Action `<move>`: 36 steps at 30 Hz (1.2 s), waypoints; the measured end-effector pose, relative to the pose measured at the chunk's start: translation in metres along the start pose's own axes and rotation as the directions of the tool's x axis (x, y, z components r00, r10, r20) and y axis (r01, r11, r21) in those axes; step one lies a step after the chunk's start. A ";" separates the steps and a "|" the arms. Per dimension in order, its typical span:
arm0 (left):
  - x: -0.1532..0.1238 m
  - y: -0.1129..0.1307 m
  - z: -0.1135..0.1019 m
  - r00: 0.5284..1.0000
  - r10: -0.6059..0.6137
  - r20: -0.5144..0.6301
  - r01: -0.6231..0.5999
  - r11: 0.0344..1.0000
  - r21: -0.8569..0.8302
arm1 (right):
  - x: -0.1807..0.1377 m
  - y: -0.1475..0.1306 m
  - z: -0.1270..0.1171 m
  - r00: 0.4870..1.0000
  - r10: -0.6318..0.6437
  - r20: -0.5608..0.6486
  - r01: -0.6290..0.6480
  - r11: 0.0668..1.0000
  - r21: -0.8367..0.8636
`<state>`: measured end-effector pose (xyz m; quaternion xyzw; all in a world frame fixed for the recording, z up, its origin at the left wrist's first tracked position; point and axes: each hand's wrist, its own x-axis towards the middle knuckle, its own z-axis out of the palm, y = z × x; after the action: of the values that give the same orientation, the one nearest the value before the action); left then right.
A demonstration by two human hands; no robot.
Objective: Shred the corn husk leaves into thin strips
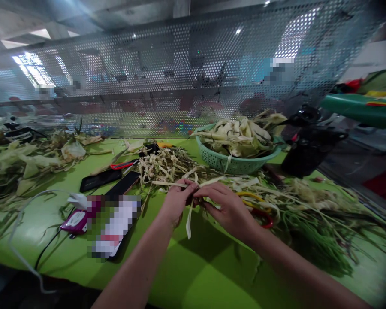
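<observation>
My left hand (176, 201) and my right hand (227, 208) meet at the middle of the green table (193, 266). Both pinch the same pale husk strip (189, 221), which hangs down between them. The fingers of both hands are closed round it. Just behind them lies a heap of cut husk strips (165, 165). Under my right hand, red and yellow handles (260, 208), perhaps of scissors, show partly among the leaves.
A teal basket (234, 163) full of husks stands behind right. Dark phones (99, 180) and a small pink device (75, 221) with a cable lie left. Loose leaves cover the left and right sides. A perforated metal screen (180, 81) closes the back. A black object (309, 148) stands right.
</observation>
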<state>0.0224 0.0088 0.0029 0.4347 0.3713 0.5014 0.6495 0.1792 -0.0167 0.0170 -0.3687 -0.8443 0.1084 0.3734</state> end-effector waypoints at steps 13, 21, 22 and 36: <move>-0.001 0.003 -0.002 0.997 -0.083 0.002 0.083 0.994 -0.071 | 0.002 -0.006 -0.004 0.937 0.349 0.005 -0.337 0.901 0.274; -0.002 0.005 0.002 0.995 -0.098 0.031 0.101 0.987 -0.129 | 0.005 0.000 0.008 0.848 0.478 0.230 -0.510 0.617 0.599; -0.003 0.005 0.003 0.995 -0.096 0.036 0.100 0.986 -0.134 | 0.004 0.001 0.009 0.847 0.479 0.229 -0.511 0.616 0.600; 0.002 -0.001 0.005 0.992 -0.108 -0.069 0.077 0.933 -0.351 | -0.003 0.004 0.003 0.936 0.335 -0.110 -0.340 0.940 -0.033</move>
<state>0.0273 0.0100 0.0036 0.2729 0.3250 0.5462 0.7222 0.1805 -0.0155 0.0114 -0.5227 -0.7507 0.1299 0.3825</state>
